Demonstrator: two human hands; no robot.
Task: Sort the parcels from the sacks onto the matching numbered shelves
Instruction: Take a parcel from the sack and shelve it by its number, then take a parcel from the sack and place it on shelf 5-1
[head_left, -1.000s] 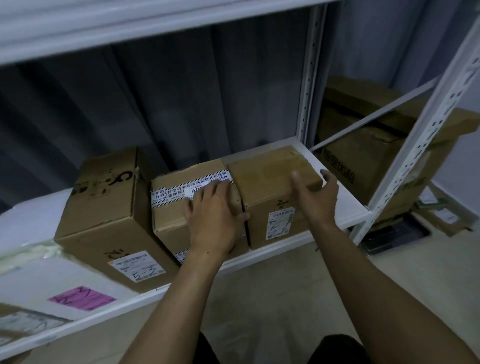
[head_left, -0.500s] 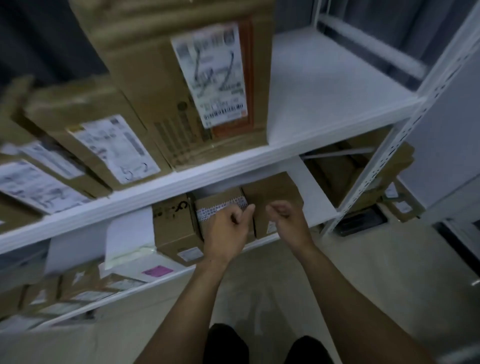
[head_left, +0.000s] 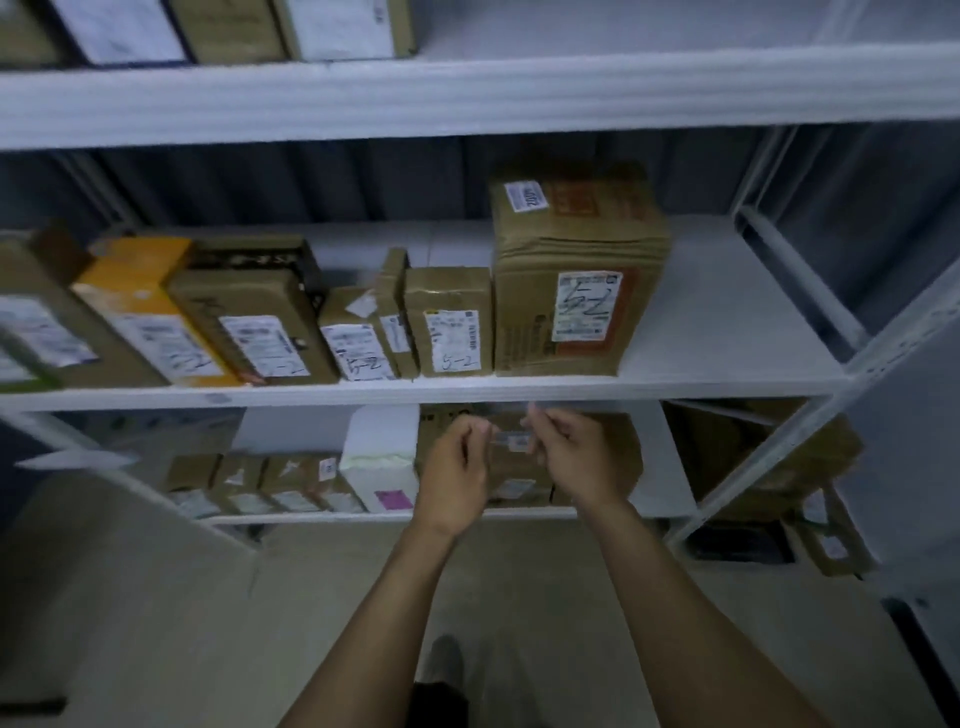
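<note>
My left hand (head_left: 457, 470) and my right hand (head_left: 574, 457) hover side by side in front of the lower shelf (head_left: 662, 467), fingers loosely curled, holding nothing. Behind and between them stand brown parcels (head_left: 511, 470) on that shelf, partly hidden by the hands. Neither hand touches them. A white parcel with a pink label (head_left: 384, 460) stands just to the left. On the middle shelf (head_left: 727, 306) above is a row of parcels marked 5-2, the tallest one (head_left: 576, 291) at its right end.
Small parcels (head_left: 270, 483) line the lower shelf's left part. A slanted white rack upright (head_left: 753, 467) rises at the right, with large cardboard boxes (head_left: 815, 457) on the floor behind it. A top shelf (head_left: 467, 93) holds more parcels. Bare floor (head_left: 156, 597) lies below.
Both hands have let go of the two brown parcels on the lower shelf and pulled back. The view has risen and backed off, showing the upper shelves.
</note>
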